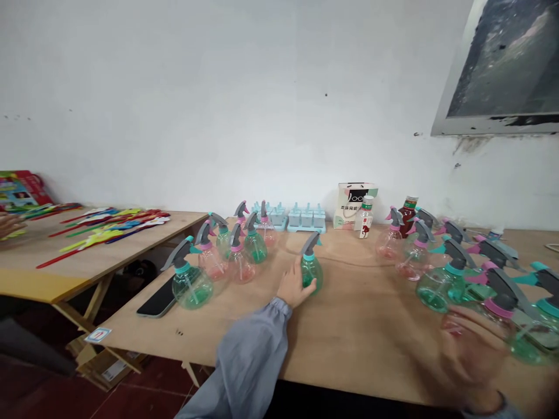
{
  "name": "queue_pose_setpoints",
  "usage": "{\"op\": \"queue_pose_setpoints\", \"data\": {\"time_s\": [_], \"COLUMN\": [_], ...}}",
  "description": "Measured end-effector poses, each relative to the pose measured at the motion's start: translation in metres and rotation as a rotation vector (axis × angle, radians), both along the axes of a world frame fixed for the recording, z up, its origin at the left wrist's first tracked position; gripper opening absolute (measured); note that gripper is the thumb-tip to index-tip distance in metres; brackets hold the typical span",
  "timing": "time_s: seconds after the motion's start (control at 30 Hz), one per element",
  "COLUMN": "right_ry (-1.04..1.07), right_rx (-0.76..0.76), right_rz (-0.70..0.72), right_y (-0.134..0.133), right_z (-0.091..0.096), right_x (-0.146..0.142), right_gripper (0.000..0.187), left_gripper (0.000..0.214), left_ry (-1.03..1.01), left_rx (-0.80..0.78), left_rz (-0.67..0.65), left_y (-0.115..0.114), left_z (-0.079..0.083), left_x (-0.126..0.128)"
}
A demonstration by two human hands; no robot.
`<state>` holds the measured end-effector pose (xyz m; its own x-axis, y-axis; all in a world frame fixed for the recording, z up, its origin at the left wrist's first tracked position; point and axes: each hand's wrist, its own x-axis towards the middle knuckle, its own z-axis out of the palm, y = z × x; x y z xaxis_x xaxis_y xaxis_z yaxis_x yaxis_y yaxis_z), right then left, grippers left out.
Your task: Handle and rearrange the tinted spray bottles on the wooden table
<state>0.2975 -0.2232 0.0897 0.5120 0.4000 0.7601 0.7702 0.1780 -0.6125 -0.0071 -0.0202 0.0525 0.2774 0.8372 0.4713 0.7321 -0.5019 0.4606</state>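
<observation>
— Fingers of left hand (293, 286) curled round green spray bottle (311, 272), upright on table (349, 326). Right hand (474, 355) blurred; finger state impossible to tell.

— Sorted so far?

— Seemingly part: bottle cluster (227, 256) left of fingers, another cluster (471, 273) right.

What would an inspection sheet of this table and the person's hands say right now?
Surface: bare plywood table.
Job's things: green spray bottle upright, alone mid-table; spray bottle groups left and right.
Clutter: phone, ice-pop moulds, small carton, two drink bottles.
Hands: left hand on the green bottle; right hand blurred, by the right group.
Cables: nothing seen.
Surroundings: white wall, side table with coloured strips.
</observation>
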Motion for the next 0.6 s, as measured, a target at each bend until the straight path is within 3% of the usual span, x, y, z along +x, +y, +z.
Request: {"op": "queue_pose_setpoints", "data": {"time_s": [0.07, 0.17, 0.27, 0.37, 0.47, 0.53, 0.6], "right_ry": [-0.068, -0.009, 0.067, 0.147, 0.239, 0.344, 0.509], "right_rx": [-0.038, -0.159, -0.205, -0.189, -0.162, -0.136, -0.140], "right_rz": [0.367, 0.593, 0.759, 0.792, 0.757, 0.767, 0.865], "right_y": [0.052, 0.123, 0.168, 0.187, 0.191, 0.190, 0.187], "right_z": [-0.003, -0.005, -0.010, -0.017, -0.021, -0.020, -0.016], "right_x": [-0.032, -0.084, -0.122, -0.137, -0.134, -0.127, -0.121], "right_gripper": [0.035, 0.058, 0.081, 0.080, 0.079, 0.077, 0.070], "left_gripper": [0.084, 0.085, 0.089, 0.091, 0.089, 0.080, 0.067], "left_ry": [0.030, 0.066, 0.081, 0.076, 0.016, -0.113, -0.315], "left_rx": [0.002, 0.037, 0.077, 0.113, 0.186, 0.261, 0.313], "left_rz": [-0.055, -0.124, -0.130, -0.142, -0.145, -0.012, 0.274], "left_y": [-0.005, -0.009, -0.011, -0.011, -0.007, -0.001, 0.007], "left_z": [0.000, 0.001, 0.000, -0.002, -0.001, 0.004, 0.014], "left_x": [0.008, 0.012, 0.009, 0.007, 0.001, -0.016, -0.044]}}
